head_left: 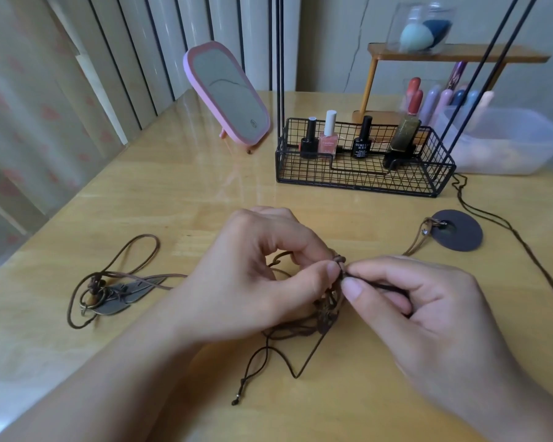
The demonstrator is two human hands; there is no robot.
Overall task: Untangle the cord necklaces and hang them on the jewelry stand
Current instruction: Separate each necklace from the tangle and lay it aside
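Observation:
A tangle of dark brown cord necklaces (288,333) lies on the wooden table (186,199) in front of me. My left hand (256,272) pinches a knot of the tangle between thumb and fingers. My right hand (428,307) pinches a dark cord right beside that knot. At the left lies a necklace with a metal leaf pendant (122,296), its cord running under my left hand. A dark round disc pendant (458,230) on a cord lies at the right. The jewelry stand's black wire basket (361,181) stands behind, its thin rods (279,59) rising out of view.
Several nail polish bottles (328,135) stand in the basket. A pink mirror (227,94) leans at the back. A clear plastic tub (505,141) and a wooden shelf (454,54) with makeup sponges sit at the back right. Curtains hang along the left.

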